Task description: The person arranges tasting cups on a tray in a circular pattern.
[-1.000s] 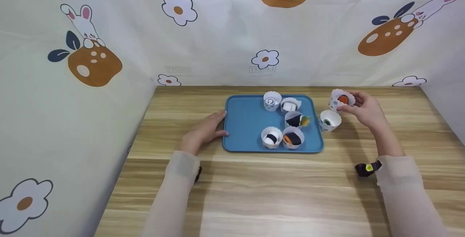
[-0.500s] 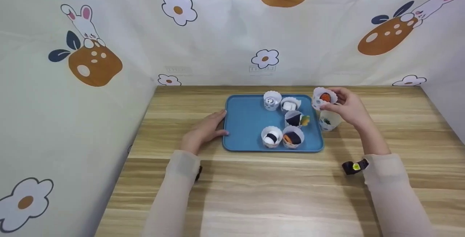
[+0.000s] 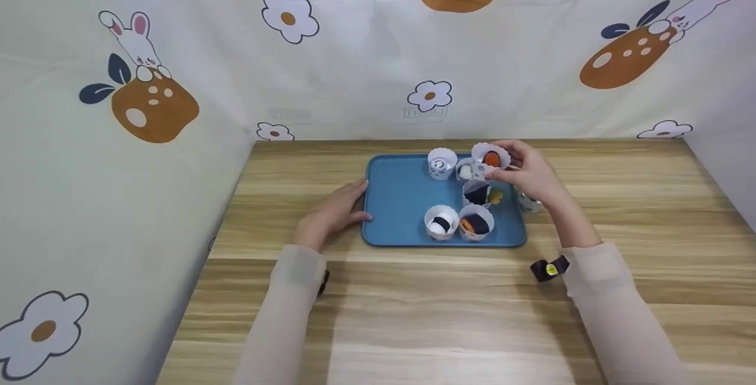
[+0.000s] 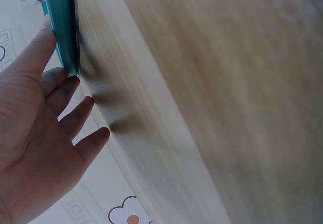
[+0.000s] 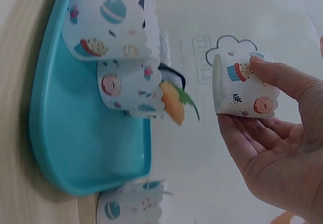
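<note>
My right hand (image 3: 536,179) pinches a white paper baking cup (image 5: 245,87), with thumb and fingers on opposite sides, above the tray's back right part. An orange-red piece (image 3: 491,159) sits inside that cup. My left hand (image 3: 332,215) touches the left edge of the blue tray (image 3: 393,190), its fingers extended and apart. Several similar cups stand on the tray. One holds a black-wrapped triangle (image 3: 476,195) with an orange-and-green piece beside it. Another contains a white piece with a black band (image 3: 440,225). The held cup partly hides the cup (image 3: 465,171) with white contents.
Just off the tray's right edge, another paper cup (image 3: 529,202) stands partly hidden by the right forearm. The wooden table (image 3: 449,308) meets a patterned cloth wall (image 3: 348,90) behind and on the left.
My right hand has carried the cup with the orange-red piece left, from right of the tray to over its back right part. My left hand has stayed at the tray edge.
</note>
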Demonstrator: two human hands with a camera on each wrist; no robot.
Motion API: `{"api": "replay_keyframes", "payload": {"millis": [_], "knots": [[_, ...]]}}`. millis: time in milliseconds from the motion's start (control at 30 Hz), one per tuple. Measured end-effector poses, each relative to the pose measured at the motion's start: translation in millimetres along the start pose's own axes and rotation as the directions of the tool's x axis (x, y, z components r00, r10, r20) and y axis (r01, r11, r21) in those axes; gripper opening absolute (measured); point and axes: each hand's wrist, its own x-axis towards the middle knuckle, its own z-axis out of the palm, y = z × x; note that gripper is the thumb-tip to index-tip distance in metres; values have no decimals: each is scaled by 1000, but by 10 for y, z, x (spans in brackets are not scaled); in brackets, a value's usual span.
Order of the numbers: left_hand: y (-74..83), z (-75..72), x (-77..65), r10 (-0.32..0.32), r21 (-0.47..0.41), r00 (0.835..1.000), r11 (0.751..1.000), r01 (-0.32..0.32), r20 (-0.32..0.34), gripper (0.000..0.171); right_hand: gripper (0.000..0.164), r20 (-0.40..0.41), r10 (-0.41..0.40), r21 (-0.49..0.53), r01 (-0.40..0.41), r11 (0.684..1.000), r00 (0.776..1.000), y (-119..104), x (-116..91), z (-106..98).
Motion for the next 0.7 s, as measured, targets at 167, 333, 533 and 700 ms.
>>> {"api": "replay_keyframes", "payload": {"millis": [167,333,533,700], "knots": [[2,7,-4,-3,-26,1000,1000,3,-7,81,68,33,-11,19,11,1000,999,-89,61,144],[4,13,-11,-14,-37,1000,999,14,-10,82,63,60,-33,20,32,999,998,-154,112,318],[-1,22,1,-16,-36,1000,999,16,-10,82,59,90,-43,-3,44,999,995,-255,159,546],[-6,16,8,-11,-39,1000,999,11,-12,82,64,118,-34,-60,42,997,992,-336,184,726]]}}
